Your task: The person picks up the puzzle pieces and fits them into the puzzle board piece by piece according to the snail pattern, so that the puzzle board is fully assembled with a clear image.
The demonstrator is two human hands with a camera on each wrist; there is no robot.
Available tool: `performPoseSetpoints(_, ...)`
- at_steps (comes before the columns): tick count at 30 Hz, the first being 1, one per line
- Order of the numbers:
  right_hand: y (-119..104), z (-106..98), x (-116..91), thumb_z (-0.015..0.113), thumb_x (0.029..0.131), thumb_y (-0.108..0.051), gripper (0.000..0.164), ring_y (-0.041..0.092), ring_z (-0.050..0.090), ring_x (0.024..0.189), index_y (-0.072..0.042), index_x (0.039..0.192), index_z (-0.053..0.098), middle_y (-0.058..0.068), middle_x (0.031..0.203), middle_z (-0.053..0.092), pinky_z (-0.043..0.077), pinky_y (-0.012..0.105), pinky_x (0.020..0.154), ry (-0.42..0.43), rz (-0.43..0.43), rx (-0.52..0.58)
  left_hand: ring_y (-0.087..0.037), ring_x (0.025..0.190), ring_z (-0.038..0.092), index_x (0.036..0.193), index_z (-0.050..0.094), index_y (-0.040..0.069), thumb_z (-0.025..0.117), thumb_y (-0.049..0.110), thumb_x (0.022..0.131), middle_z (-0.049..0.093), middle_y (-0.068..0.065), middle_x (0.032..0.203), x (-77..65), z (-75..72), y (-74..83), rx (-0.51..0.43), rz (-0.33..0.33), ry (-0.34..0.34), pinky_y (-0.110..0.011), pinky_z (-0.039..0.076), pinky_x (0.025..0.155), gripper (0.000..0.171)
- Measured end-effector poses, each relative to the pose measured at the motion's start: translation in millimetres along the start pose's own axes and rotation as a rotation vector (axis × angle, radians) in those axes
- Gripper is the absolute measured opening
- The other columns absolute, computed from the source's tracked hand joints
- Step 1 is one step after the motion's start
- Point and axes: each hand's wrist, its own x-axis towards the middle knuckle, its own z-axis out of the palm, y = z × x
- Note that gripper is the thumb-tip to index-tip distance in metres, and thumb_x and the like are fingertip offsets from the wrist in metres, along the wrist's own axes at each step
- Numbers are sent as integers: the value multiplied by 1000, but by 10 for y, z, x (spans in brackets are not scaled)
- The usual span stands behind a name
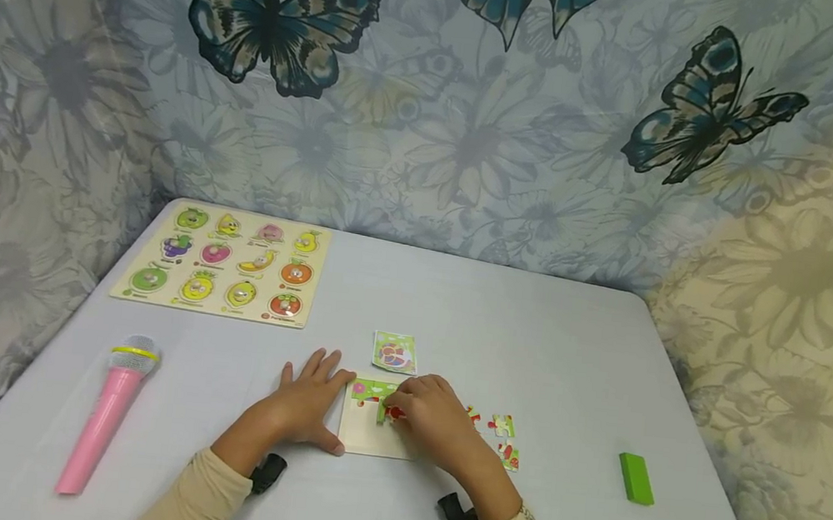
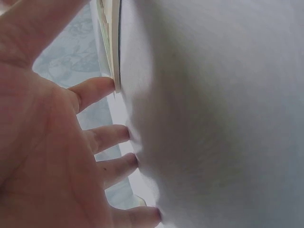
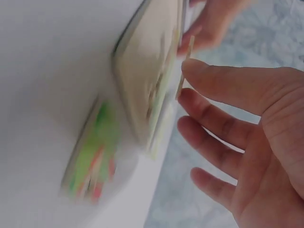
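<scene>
A small wooden puzzle board (image 1: 361, 441) lies in front of me, with several colourful pieces along its upper part. My left hand (image 1: 300, 406) rests spread at the board's left side, thumb and index finger touching its edge. Over the board, my right hand (image 1: 439, 421) pinches a puzzle piece (image 3: 191, 45) between thumb and index finger; the right wrist view shows it edge-on. Loose jigsaw pieces (image 1: 503, 425) lie right of the board, some partly hidden by the right hand. Just behind the board is a square picture card (image 1: 395, 352).
A fruit peg board (image 1: 322, 244) lies at the back left of the white table (image 1: 530, 330). The pink toy microphone (image 1: 102, 426) is at the left, and a green block (image 1: 636, 479) at the right. A butterfly-patterned wall (image 1: 470, 173) stands behind.
</scene>
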Motion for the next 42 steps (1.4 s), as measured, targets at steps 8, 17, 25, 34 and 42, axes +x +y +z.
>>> performPoseSetpoints(8,-212,74,175,71,88,-16,19,16,59,104,-21,106,74,-5,102,68,43,35,102,-54,-51,-40,-42,147,10,142,44,12,91,43,61,21,-21,158,-18,-33,26,11,-4,-9,-75,12,106,99)
performPoseSetpoints(17,-262,143,223,70,89,-20,15,15,59,101,-22,103,74,-6,100,67,43,36,101,-40,-46,-88,-42,147,11,141,44,12,91,43,60,22,-21,158,-18,-33,35,23,0,-8,-76,13,105,98)
performPoseSetpoints(25,-274,166,229,70,87,-19,15,15,59,100,-23,100,75,-7,96,66,44,37,100,3,-53,-133,-42,147,11,142,44,12,91,44,60,22,-21,158,-13,-27,29,29,0,-4,-76,13,105,99)
performPoseSetpoints(34,-270,189,226,69,88,-20,14,15,58,97,-24,100,76,-7,95,66,44,38,99,4,-44,-140,-42,147,11,142,44,12,90,44,60,22,-21,158,-10,-21,25,31,0,-6,-75,13,105,99)
performPoseSetpoints(42,-280,208,228,69,87,-20,13,15,59,97,-24,98,75,-7,95,65,44,39,98,7,-45,-164,-42,147,12,142,44,12,90,44,60,22,-21,158,-16,-23,23,27,1,-7,-76,14,105,99)
